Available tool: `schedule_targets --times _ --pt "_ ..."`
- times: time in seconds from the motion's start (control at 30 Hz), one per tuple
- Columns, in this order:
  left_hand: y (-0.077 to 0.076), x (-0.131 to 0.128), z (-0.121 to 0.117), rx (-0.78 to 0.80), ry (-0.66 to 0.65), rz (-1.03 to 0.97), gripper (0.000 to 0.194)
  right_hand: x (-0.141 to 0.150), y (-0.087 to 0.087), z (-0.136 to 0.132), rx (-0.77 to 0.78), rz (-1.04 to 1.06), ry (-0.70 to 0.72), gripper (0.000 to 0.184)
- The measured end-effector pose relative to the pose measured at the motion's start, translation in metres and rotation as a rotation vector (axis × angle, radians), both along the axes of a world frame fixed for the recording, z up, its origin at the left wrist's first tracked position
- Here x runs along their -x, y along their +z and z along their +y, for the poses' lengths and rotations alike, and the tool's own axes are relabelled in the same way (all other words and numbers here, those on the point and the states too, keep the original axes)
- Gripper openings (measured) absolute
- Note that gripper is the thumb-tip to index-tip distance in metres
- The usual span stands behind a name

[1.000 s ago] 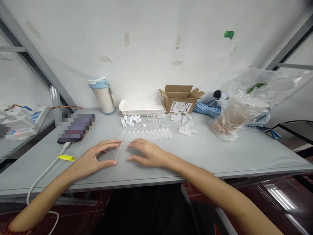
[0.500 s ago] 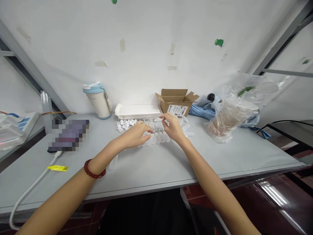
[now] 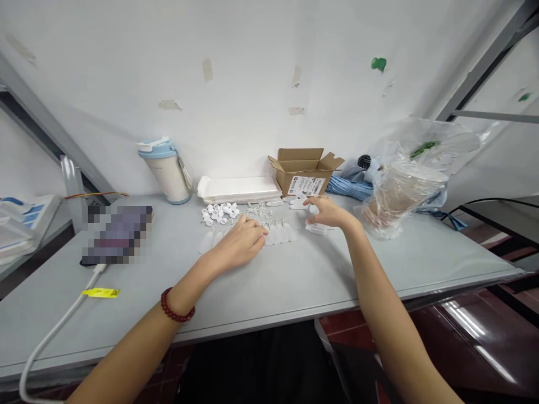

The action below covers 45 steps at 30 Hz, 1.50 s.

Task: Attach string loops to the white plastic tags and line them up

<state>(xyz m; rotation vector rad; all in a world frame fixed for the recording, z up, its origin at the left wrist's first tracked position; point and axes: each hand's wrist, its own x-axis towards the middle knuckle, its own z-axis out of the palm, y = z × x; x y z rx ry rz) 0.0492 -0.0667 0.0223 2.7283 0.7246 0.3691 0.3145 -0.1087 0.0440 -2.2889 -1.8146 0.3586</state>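
My left hand lies palm down over the middle of a row of small translucent plastic tubes, fingers loosely bent and hiding part of the row. I see nothing held in it. At the row's left end another tube shows beside the hand. Over on the right, my right hand hovers with thumb and index finger apart, above loose clear tubes. A heap of small white caps and a tangle of thin white strings lie just beyond the left hand.
Along the wall stand a cream-and-blue tumbler, a stack of flat white packs and an open cardboard box. A bagged drink cup and blue cloth are at right. A phone with cable lies left.
My left hand has left the single tube near the front edge and moved right onto the row. My right hand has travelled right to the loose tubes. The view has shifted slightly.
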Motion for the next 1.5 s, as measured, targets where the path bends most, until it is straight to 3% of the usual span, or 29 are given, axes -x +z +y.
schedule_targets --times 0.23,0.4,0.53,0.73,1.0,1.27,1.5 --pt "0.001 0.0 0.005 -0.032 0.029 -0.057 0.039 -0.004 0.011 -0.01 0.154 0.131 0.061 0.06" --pt "0.003 0.003 0.013 -0.019 0.129 -0.154 0.04 0.0 0.013 -0.009 0.185 0.084 0.089 0.049" --pt "0.0 0.004 0.017 0.005 0.098 -0.135 0.039 0.003 0.011 -0.007 0.232 0.013 0.082 0.038" --pt "-0.011 0.0 0.02 0.02 0.025 -0.042 0.037 0.002 0.005 -0.002 0.262 -0.072 0.052 0.04" --pt "-0.002 0.007 0.024 0.037 0.165 -0.028 0.033 0.006 0.012 -0.007 0.279 -0.138 -0.031 0.04" --pt "0.001 0.003 0.011 0.033 -0.062 -0.009 0.021 0.01 0.014 -0.009 0.283 -0.162 -0.017 0.04" --pt "0.001 0.004 0.012 0.067 -0.035 0.03 0.023 0.007 0.008 -0.005 0.283 -0.179 -0.037 0.038"
